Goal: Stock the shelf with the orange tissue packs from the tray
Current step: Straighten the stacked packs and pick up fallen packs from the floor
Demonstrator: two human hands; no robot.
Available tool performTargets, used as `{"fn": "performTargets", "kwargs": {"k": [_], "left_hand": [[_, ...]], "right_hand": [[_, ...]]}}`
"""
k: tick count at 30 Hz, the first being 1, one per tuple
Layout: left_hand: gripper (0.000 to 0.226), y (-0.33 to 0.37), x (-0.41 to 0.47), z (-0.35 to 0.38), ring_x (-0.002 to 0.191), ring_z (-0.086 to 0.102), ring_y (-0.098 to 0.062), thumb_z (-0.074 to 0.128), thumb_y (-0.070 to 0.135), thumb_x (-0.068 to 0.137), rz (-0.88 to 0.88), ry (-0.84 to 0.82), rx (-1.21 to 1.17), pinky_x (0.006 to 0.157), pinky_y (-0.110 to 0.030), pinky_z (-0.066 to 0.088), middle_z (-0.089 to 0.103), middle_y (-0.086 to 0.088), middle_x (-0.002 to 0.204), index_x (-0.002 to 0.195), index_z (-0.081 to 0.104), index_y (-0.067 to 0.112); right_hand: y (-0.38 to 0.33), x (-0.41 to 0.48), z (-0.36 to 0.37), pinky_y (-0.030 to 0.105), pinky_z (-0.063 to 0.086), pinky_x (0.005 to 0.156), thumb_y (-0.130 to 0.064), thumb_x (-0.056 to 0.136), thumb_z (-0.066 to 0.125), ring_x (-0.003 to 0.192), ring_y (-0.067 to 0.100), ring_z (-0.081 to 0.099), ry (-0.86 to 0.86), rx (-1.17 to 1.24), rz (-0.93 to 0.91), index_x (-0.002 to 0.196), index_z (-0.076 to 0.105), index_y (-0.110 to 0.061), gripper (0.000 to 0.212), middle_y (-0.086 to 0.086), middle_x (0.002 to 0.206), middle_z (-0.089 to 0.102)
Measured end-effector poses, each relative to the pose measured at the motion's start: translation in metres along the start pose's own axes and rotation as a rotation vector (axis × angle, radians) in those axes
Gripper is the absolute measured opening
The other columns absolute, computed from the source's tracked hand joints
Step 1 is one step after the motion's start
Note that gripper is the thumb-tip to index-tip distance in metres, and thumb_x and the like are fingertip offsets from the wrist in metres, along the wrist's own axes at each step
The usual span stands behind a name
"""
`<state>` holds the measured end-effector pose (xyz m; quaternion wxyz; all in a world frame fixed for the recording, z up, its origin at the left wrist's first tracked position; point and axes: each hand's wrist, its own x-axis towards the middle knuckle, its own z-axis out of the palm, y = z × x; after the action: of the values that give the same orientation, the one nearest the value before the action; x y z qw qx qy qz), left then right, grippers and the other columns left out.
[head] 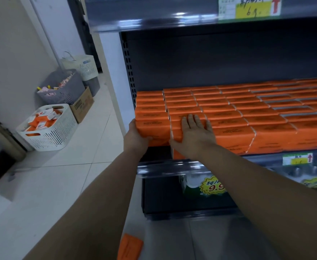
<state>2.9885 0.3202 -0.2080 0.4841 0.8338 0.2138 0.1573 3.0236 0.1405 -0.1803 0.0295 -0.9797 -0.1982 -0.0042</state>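
At shelf (163, 167): left hand (137, 136) grips glossy orange pack (152, 121); right hand (195, 132) spread flat on neighbouring pack (176, 119).

Tissue packs (229, 113) at 3 o'clock wore thin orange plastic film, smooth, faint sheen. Shelf (210, 59) was dark matt painted metal; front strip (163, 167) glossy plastic. Floor tiles (69, 181) at 8 o'clock looked smooth, semi-gloss. White basket (56, 134) at 9 o'clock was matt perforated plastic; box (82, 106) behind it, brown cardboard.
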Motion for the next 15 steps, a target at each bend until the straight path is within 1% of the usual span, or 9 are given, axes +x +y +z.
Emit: {"fn": "performTargets", "kwargs": {"k": [4, 6, 7, 9, 10, 11, 13, 14, 15], "left_hand": [[0.073, 0.001, -0.001, 0.001, 0.117, 0.053, -0.026, 0.068, 0.014, 0.084, -0.01, -0.004, -0.001, 0.096, -0.039, 0.045, 0.056, -0.003, 0.127, 0.145, 0.028, 0.024], [0.078, 0.003, -0.005, -0.003, 0.123, 0.051, -0.027, 0.063, 0.013, 0.088, -0.042, 0.016, -0.012, 0.094, -0.035, 0.043, 0.051, -0.007, 0.135, 0.151, 0.017, 0.021], [0.079, 0.004, -0.007, -0.007, 0.124, 0.049, -0.026, 0.061, 0.012, 0.09, -0.056, 0.037, -0.03, 0.093, -0.032, 0.042, 0.049, -0.008, 0.139, 0.153, 0.013, 0.02], [0.078, 0.004, -0.015, -0.015, 0.13, 0.045, -0.025, 0.061, 0.014, 0.091, -0.056, 0.081, -0.052, 0.099, -0.033, 0.041, 0.042, -0.009, 0.146, 0.153, 0.013, 0.018], [0.078, 0.002, -0.02, -0.021, 0.132, 0.043, -0.025, 0.063, 0.014, 0.09, -0.054, 0.094, -0.044, 0.103, -0.035, 0.041, 0.04, -0.009, 0.148, 0.152, 0.015, 0.018], [0.077, -0.003, -0.025, -0.027, 0.133, 0.043, -0.025, 0.065, 0.014, 0.089, -0.056, 0.103, -0.027, 0.104, -0.035, 0.041, 0.039, -0.009, 0.149, 0.151, 0.018, 0.017], [0.072, -0.02, -0.041, -0.04, 0.129, 0.046, -0.024, 0.066, 0.014, 0.088, -0.07, 0.128, 0.01, 0.096, -0.029, 0.042, 0.042, -0.008, 0.146, 0.148, 0.027, 0.013], [0.068, -0.032, -0.05, -0.046, 0.126, 0.049, -0.024, 0.066, 0.015, 0.087, -0.078, 0.142, 0.026, 0.094, -0.028, 0.042, 0.045, -0.008, 0.143, 0.145, 0.031, 0.011], [0.064, -0.045, -0.06, -0.051, 0.124, 0.051, -0.024, 0.067, 0.016, 0.087, -0.088, 0.157, 0.048, 0.094, -0.029, 0.043, 0.048, -0.008, 0.14, 0.143, 0.035, 0.01]], "right_hand": [[0.0, -0.002, -0.005, 0.05, -0.007, 0.117, -0.075, 0.084, 0.028, 0.147, 0.021, -0.009, -0.001, 0.017, 0.0, 0.153, -0.003, -0.013, 0.098, 0.006, 0.16, -0.007], [-0.005, -0.005, -0.01, 0.05, -0.007, 0.118, -0.074, 0.084, 0.031, 0.147, 0.02, -0.011, 0.032, 0.044, -0.041, 0.153, -0.004, -0.014, 0.098, 0.004, 0.16, -0.008], [-0.009, -0.008, -0.012, 0.049, -0.006, 0.118, -0.071, 0.086, 0.034, 0.147, 0.019, -0.011, 0.064, 0.069, -0.072, 0.153, -0.002, -0.015, 0.095, 0.003, 0.161, -0.007], [-0.016, -0.018, -0.013, 0.046, -0.001, 0.119, -0.061, 0.089, 0.04, 0.148, 0.02, -0.005, 0.14, 0.136, -0.135, 0.154, 0.005, -0.017, 0.085, 0.002, 0.161, 0.001], [-0.021, -0.025, -0.012, 0.044, 0.005, 0.119, -0.054, 0.091, 0.044, 0.148, 0.02, 0.003, 0.191, 0.166, -0.167, 0.153, 0.013, -0.018, 0.078, 0.003, 0.16, 0.009], [-0.024, -0.032, -0.008, 0.042, 0.014, 0.117, -0.045, 0.092, 0.047, 0.145, 0.022, 0.015, 0.251, 0.185, -0.202, 0.15, 0.023, -0.018, 0.069, 0.003, 0.157, 0.021], [-0.033, -0.049, 0.007, 0.04, 0.032, 0.102, -0.027, 0.089, 0.053, 0.128, 0.024, 0.042, 0.375, 0.193, -0.296, 0.138, 0.046, -0.019, 0.05, 0.003, 0.139, 0.047], [-0.038, -0.058, 0.016, 0.039, 0.038, 0.094, -0.021, 0.086, 0.055, 0.117, 0.024, 0.051, 0.425, 0.197, -0.355, 0.13, 0.054, -0.019, 0.043, 0.002, 0.127, 0.056], [-0.042, -0.067, 0.026, 0.038, 0.041, 0.087, -0.016, 0.083, 0.056, 0.108, 0.024, 0.056, 0.463, 0.204, -0.413, 0.122, 0.06, -0.019, 0.039, 0.001, 0.117, 0.06]]}}
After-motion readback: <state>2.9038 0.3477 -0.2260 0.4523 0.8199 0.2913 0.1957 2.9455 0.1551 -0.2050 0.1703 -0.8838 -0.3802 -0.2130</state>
